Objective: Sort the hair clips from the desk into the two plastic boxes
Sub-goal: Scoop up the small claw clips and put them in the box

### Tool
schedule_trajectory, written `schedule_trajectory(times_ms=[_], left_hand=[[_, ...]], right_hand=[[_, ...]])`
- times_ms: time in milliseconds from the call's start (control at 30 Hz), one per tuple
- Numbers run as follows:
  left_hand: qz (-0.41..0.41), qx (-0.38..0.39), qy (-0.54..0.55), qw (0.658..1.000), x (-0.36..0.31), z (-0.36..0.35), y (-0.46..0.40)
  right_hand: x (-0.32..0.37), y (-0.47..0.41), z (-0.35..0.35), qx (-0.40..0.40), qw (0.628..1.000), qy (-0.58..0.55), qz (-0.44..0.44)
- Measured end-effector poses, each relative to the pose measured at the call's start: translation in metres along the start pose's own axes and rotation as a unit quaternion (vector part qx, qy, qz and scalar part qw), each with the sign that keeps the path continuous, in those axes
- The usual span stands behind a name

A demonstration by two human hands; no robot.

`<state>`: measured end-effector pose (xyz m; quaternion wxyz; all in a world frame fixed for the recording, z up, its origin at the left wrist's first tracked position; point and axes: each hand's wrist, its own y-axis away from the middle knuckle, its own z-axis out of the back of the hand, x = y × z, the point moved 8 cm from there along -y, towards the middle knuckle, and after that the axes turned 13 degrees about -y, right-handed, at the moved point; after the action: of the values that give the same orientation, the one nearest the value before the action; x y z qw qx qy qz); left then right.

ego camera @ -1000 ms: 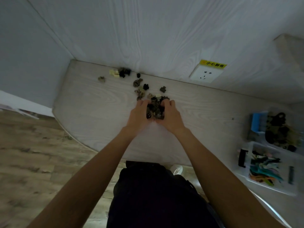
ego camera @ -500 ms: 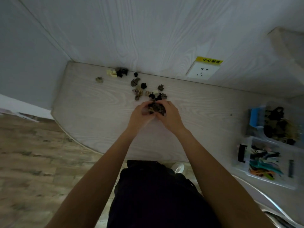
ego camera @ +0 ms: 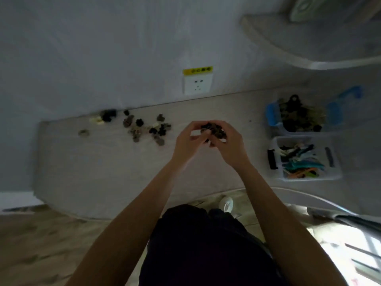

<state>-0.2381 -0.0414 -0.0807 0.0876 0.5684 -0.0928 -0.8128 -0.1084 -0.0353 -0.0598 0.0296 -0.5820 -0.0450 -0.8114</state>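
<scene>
Two hands are up off the desk (ego camera: 103, 172) now, where a second ago they were pressed down scooping at the pile. The left hand (ego camera: 188, 144) and the right hand (ego camera: 228, 145) meet above the pale wood, fingers curled in toward each other, cupping a handful of dark clips (ego camera: 214, 130) between them. The bundle has travelled rightward and sits well clear of the scattered clips (ego camera: 144, 127) left behind along the wall edge, and closer to the boxes than before. Those leftovers lie spread out, dark and tan ones mixed, with a pale one (ego camera: 95, 120) and a lone small one (ego camera: 83, 132) off to the far left.

Over on the right, the box with blue latches (ego camera: 272, 116) is heaped with dark claw-type clips (ego camera: 299, 116); just in front of it, touching or nearly so, the box with black latches (ego camera: 309, 178) holds long coloured clips (ego camera: 299, 162), teal and orange among them. Both boxes sit more centred in view than half a second ago, as the head has turned toward them. On the wall behind, a white socket (ego camera: 198, 84) with a yellow label (ego camera: 198, 70) above it.
</scene>
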Motion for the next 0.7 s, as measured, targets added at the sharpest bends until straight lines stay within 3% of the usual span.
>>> schedule_trajectory(times_ms=[167, 367, 567, 700], left_hand=[[-0.081, 0.078, -0.02, 0.993, -0.067, -0.07, -0.026], [-0.174, 0.168, -0.077, 0.967, -0.13, -0.153, -0.049], [-0.223, 0.199, -0.235, 0.925, -0.14, -0.198, -0.057], [-0.234, 0.231, -0.252, 0.91, -0.133, -0.206, -0.056]], right_hand=[[-0.005, -0.002, 0.088, -0.109, 0.993, 0.032, -0.022], [-0.004, -0.005, 0.183, -0.184, 0.974, 0.122, -0.048], [-0.019, -0.011, 0.215, -0.196, 0.96, 0.179, -0.09], [-0.031, -0.017, 0.217, -0.174, 0.948, 0.238, -0.12]])
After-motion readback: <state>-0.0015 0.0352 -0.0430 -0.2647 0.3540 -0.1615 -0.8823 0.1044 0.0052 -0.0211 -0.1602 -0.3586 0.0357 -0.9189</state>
